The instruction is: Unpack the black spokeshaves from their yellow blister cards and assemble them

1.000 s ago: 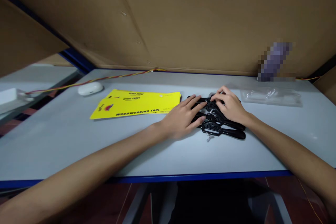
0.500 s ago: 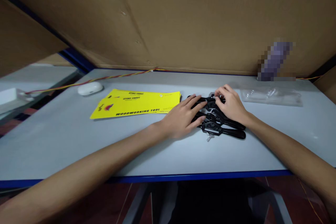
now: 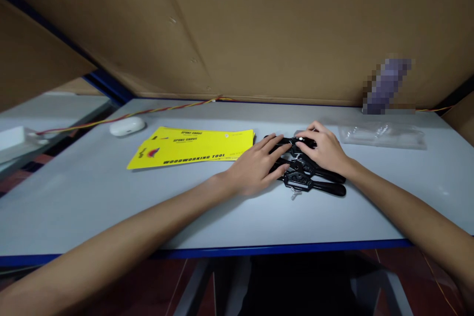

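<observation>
A small pile of black spokeshave tools [image 3: 314, 185] lies on the grey table [image 3: 111, 207], with a little wing screw [image 3: 294, 192] beside the nearest one. My left hand [image 3: 255, 165] rests flat on the left ends of the tools, fingers stretched out. Over the far part of the pile, my right hand [image 3: 324, 150] has its fingers curled and pinching at the top tool near its middle.
Yellow "woodworking tool" cards [image 3: 192, 147] lie left of the tools, a white earbud case [image 3: 127, 125] beyond them. A clear plastic bag [image 3: 381, 136] sits at the right back. A red-yellow twisted wire [image 3: 148, 108] runs along the cardboard wall. The table's blue front edge [image 3: 259, 249] is near me.
My right hand's fingers have shifted slightly on the top tool. The left hand and the pile have stayed put.
</observation>
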`<state>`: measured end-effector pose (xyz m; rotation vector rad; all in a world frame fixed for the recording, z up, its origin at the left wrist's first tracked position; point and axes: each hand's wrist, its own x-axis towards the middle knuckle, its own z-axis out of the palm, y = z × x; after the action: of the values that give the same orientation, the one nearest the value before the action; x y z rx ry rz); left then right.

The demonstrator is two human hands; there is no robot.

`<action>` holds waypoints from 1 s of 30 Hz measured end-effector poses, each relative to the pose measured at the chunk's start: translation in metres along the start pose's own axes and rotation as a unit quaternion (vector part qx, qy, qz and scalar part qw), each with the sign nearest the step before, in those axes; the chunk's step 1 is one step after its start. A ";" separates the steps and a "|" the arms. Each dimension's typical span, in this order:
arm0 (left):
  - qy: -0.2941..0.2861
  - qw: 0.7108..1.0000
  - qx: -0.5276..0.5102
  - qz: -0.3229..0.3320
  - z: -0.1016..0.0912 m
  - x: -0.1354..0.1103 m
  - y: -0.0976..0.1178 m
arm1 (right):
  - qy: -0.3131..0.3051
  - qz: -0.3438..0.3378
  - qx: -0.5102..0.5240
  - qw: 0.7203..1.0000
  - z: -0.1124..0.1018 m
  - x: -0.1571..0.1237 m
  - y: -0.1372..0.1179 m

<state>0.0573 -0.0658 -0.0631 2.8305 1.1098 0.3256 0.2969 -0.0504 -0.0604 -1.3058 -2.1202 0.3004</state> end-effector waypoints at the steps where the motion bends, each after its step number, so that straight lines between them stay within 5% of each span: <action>1: 0.001 1.000 0.000 0.001 0.000 0.000 0.000 | -0.008 -0.005 -0.006 1.000 -0.001 -0.001 0.000; 25: 0.005 1.000 -0.002 0.012 0.001 0.000 -0.002 | 0.024 -0.020 0.056 0.998 0.001 0.001 0.003; 30: 0.018 1.000 -0.006 0.015 0.001 0.000 -0.002 | 0.020 0.021 0.106 0.994 0.000 0.005 0.003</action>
<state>0.0562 -0.0646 -0.0648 2.8449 1.0680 0.3857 0.2977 -0.0442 -0.0603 -1.2227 -1.9694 0.4999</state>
